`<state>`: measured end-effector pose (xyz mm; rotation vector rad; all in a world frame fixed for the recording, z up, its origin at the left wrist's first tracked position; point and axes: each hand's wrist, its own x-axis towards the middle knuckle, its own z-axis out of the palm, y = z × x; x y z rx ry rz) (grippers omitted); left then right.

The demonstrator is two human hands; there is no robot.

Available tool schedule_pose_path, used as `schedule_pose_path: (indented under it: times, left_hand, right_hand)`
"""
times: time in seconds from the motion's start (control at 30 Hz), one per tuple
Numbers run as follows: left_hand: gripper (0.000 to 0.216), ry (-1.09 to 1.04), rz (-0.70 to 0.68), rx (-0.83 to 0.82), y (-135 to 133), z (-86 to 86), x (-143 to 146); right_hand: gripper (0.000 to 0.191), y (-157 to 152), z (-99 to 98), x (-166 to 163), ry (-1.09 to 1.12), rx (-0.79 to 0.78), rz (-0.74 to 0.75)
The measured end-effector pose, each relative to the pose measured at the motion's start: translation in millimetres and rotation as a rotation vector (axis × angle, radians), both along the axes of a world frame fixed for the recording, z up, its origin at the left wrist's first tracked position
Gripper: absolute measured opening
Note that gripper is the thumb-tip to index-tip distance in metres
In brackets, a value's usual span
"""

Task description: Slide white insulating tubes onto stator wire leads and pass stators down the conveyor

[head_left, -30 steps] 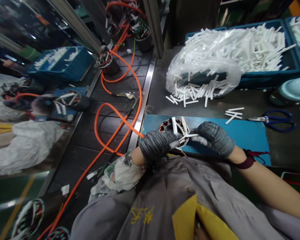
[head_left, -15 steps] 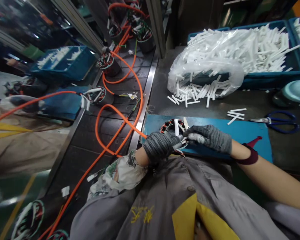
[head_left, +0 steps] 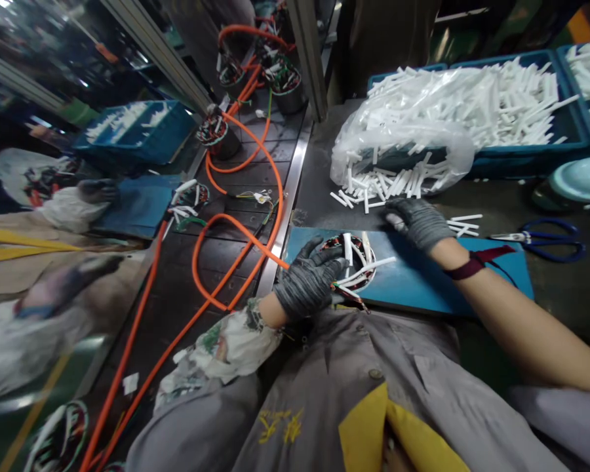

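A motor stator [head_left: 372, 272] with dark and orange windings lies on a blue mat, several white sleeved leads standing out of it. My left hand [head_left: 312, 278], in a grey knit glove, grips its left side, fingers over the rim and thumb hidden. One white sleeve points right, past the stator's edge. My right hand [head_left: 417, 224], gloved too, hovers beyond the mat beside the loose white sleeves [head_left: 403, 183], fingers bent and slightly apart. Nothing shows between them.
White sleeves fill a plastic bag [head_left: 344, 147] and a blue bin [head_left: 526, 149]. Blue-handled scissors [head_left: 553, 239] lie right, near a lidded cup [head_left: 583, 180]. Left, an orange hose [head_left: 278, 196] winds along a conveyor [head_left: 177, 314] carrying several stators. A co-worker's gloved hand [head_left: 98, 190] is farther left.
My right hand has left the stator and moved up and right to the loose sleeves. My left hand has loosened and spread over the stator's side. The co-worker's arms have moved.
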<state>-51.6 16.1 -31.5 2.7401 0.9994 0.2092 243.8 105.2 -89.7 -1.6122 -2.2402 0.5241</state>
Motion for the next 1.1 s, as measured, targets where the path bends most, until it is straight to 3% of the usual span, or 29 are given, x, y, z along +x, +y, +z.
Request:
schedule_pose_path:
  times: [0.17,0.27,0.33,0.43,0.53,0.6,0.7,0.9,1.0,1.1]
  left_hand:
    - [0.043,-0.093,0.120,0.037,-13,-17.0,12]
    - [0.049,-0.161,0.219,0.114,-15,-23.0,25]
    - [0.052,-0.213,0.303,0.165,-11,-27.5,35]
    - [0.046,-0.273,0.374,0.187,-5,-30.9,45]
    - [0.027,-0.293,0.335,0.106,-3,-26.1,45]
    - [0.018,-0.286,0.296,0.034,-4,-19.9,42]
    - [0.019,-0.269,0.300,-0.043,-4,-12.4,40]
    - [0.021,-0.268,0.280,-0.096,-1,-11.3,42]
    - [0.021,-0.242,0.276,-0.059,-2,-12.0,41]
    - [0.022,-0.223,0.260,-0.047,-2,-13.6,40]
  right_hand:
    - [0.036,24,-18.7,-20,-0.310,0.118,-0.005]
    - [0.027,30,-17.0,-24,-0.280,0.126,-0.048]
    - [0.027,25,-8.7,-21,-0.138,0.139,-0.072]
    - [0.030,-8,11.5,-11,0.111,0.177,-0.188]
    - [0.039,-66,30.6,-2,0.249,0.202,-0.300]
    - [0.031,-103,37.0,-2,0.433,0.102,-0.244]
    - [0.024,-137,35.5,-9,0.515,-0.028,-0.243]
    - [0.027,-143,24.9,-18,0.532,-0.063,-0.257]
    - [0.026,-144,26.2,-14,0.415,0.102,-0.141]
    - [0.031,-142,27.1,-14,0.153,0.265,0.051]
